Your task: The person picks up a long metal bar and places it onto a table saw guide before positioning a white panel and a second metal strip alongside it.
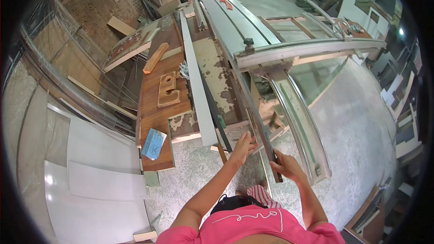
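Observation:
A long, narrow dark strip [258, 116] runs from the saw table toward my body. My right hand [289, 166] is closed around its near end, thumb on top. To the left of the strip is my left hand [244, 146], its fingers stretched out and pointing at the strip's side, with nothing held. Just beyond my left hand lies the near edge of the worn brown table top [230, 104]. A long white strip [197, 95] rests on that table, with a dark green bar beside it.
A sliding metal table [235, 13] with a crosswise fence [312, 54] stands ahead to the right, above twin rails [300, 122]. On the brown wooden side table lie a blue box [153, 144], a wooden block [156, 58] and a cut-out wooden template [168, 95]. White panels [99, 190] lean at left.

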A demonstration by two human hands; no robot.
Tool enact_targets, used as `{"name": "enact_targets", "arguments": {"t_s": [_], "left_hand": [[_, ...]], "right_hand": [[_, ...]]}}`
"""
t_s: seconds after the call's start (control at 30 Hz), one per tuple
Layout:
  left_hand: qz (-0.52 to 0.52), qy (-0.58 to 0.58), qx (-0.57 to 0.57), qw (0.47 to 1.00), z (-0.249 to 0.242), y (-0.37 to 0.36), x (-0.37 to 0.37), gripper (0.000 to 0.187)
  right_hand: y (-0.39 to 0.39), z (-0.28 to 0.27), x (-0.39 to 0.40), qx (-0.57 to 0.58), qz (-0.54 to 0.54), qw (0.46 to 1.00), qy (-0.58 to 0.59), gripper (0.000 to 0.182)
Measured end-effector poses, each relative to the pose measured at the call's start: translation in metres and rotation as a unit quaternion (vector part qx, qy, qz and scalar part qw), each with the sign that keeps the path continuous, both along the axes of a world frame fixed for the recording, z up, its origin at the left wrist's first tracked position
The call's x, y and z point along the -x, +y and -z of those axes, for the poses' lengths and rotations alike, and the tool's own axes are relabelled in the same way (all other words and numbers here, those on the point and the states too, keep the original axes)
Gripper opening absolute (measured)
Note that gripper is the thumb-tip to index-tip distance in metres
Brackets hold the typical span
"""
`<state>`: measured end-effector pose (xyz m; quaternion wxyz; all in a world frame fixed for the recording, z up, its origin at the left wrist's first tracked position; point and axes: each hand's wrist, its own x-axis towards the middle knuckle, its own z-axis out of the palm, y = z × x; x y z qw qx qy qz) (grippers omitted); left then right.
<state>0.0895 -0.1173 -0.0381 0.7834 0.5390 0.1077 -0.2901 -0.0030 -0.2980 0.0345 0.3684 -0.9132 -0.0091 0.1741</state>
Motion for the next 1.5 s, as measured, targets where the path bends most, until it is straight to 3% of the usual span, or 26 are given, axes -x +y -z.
{"name": "enact_targets", "arguments": {"t_s": [0.07,0.17,0.27,0.4,0.43,0.6,0.7,0.87,0.93,1.07,1.23,1.5], "left_hand": [[0.006,0.038,0.025,0.999,0.015,-0.009,0.006,0.058],[0.002,0.134,0.068,0.989,0.044,-0.014,0.009,0.060],[0.013,0.134,0.141,0.981,0.076,-0.016,0.010,0.059],[0.038,0.134,0.163,0.977,0.049,-0.037,0.022,0.061],[0.013,0.149,0.195,0.969,0.044,-0.043,0.028,0.062],[-0.034,0.159,0.264,0.951,0.047,-0.059,0.058,0.063],[-0.023,0.164,0.288,0.943,0.049,-0.057,0.085,0.057],[0.036,0.142,0.290,0.946,0.064,-0.038,0.143,0.039],[0.035,0.148,0.291,0.945,0.064,-0.033,0.168,0.039],[0.001,0.187,0.272,0.944,0.062,-0.026,0.223,0.037],[0.021,0.210,0.265,0.941,0.066,-0.019,0.293,0.036],[0.063,0.227,0.217,0.947,0.064,-0.011,0.391,0.046]], "right_hand": [[-0.009,0.019,0.038,-0.012,-0.001,1.000,-0.023,0.050],[-0.020,0.023,0.092,-0.043,-0.004,0.998,0.050,0.053],[-0.034,0.046,0.154,-0.126,0.007,0.977,0.169,0.062],[-0.053,0.076,0.240,-0.351,0.061,0.887,0.294,0.059],[-0.054,0.061,0.254,-0.430,0.097,0.840,0.317,0.051],[-0.062,0.085,0.343,-0.442,0.173,0.788,0.393,0.036],[-0.076,0.121,0.408,-0.416,0.144,0.805,0.398,0.051],[-0.061,0.108,0.465,-0.423,0.185,0.806,0.370,0.061],[-0.045,0.088,0.483,-0.404,0.238,0.784,0.406,0.068],[-0.026,0.105,0.552,-0.432,0.226,0.787,0.379,0.070],[0.006,0.092,0.633,-0.422,0.289,0.796,0.324,0.047],[0.040,0.074,0.724,-0.358,0.412,0.787,0.287,0.033]]}}
